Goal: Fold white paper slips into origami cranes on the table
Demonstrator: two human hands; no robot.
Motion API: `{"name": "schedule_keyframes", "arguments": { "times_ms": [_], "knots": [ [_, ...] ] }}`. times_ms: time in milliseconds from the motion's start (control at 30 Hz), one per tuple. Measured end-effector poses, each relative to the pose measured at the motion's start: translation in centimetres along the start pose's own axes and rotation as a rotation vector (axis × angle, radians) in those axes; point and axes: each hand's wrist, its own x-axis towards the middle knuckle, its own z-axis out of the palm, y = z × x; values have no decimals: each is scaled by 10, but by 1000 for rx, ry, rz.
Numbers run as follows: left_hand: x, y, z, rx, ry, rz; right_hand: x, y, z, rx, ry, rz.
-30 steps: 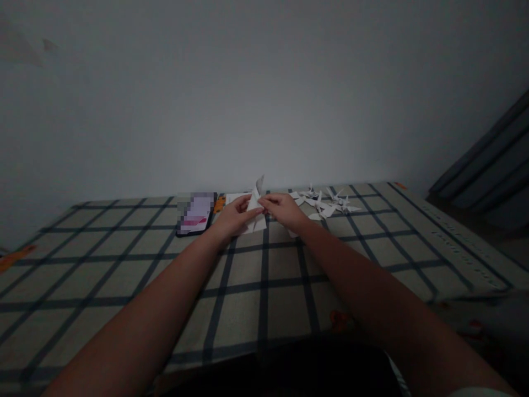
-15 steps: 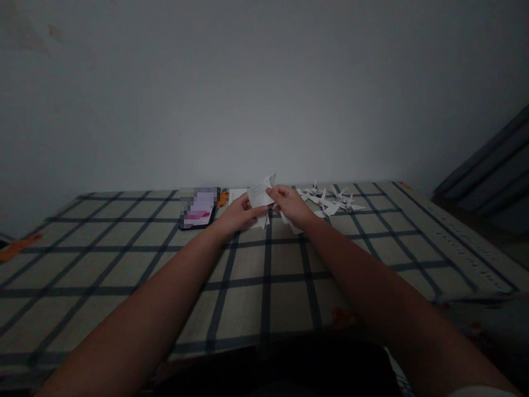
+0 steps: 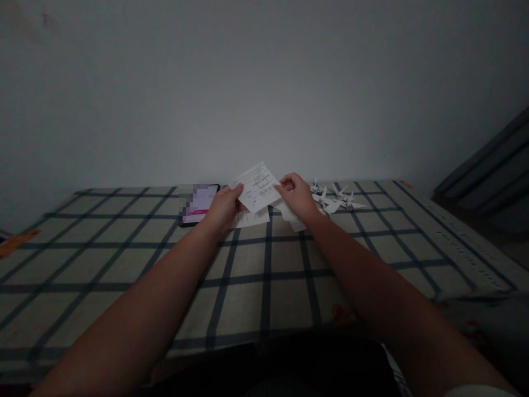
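Between my hands a small printed sheet of paper (image 3: pixel 258 187) is held up, one corner pointing upward and its printed side facing me. My left hand (image 3: pixel 225 207) pinches its left corner, thumb on top. On the opposite side my right hand (image 3: pixel 298 196) grips the right corner between thumb and fingers. Below the raised sheet, more white paper (image 3: pixel 252 219) lies on the cloth, partly covered by my left hand. Another loose piece of paper (image 3: pixel 289 216) rests under my right hand. Right of that hand sit several folded paper cranes (image 3: pixel 330 203).
A phone (image 3: pixel 200 205) with a lit, blurred screen lies left of my left hand. The table has a checked cloth (image 3: pixel 268 298) over it and stands against a plain wall (image 3: pixel 264 88). Dark striped fabric (image 3: pixel 491 165) slopes at the far right.
The paper in my hands has been spread out flat and turned, so its print now shows. My left hand has moved left and my right hand slightly right, further apart.
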Motion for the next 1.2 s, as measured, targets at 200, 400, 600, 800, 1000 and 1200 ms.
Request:
{"name": "schedule_keyframes", "arguments": {
  "times_ms": [200,400,600,800,1000,1200],
  "knots": [
    [0,1,1,-90,34,-44,-10,-13,-7,-393,-238,-450],
    [1,1,2,-169,55,-56,-15,-15,0,-455,-332,-525],
    [2,-2,0,-193,-45,-99,-8,-11,-1,-318,-273,-638],
    [-2,4,1,-271,-105,-90,-12,-15,7,-133,-165,-557],
    [-4,3,4,-210,-103,-37,-7,-9,11,-15,156,-390],
    [-4,-2,3,-81,-190,-2,-6,-7,10,120,86,-189]
  ]
}}
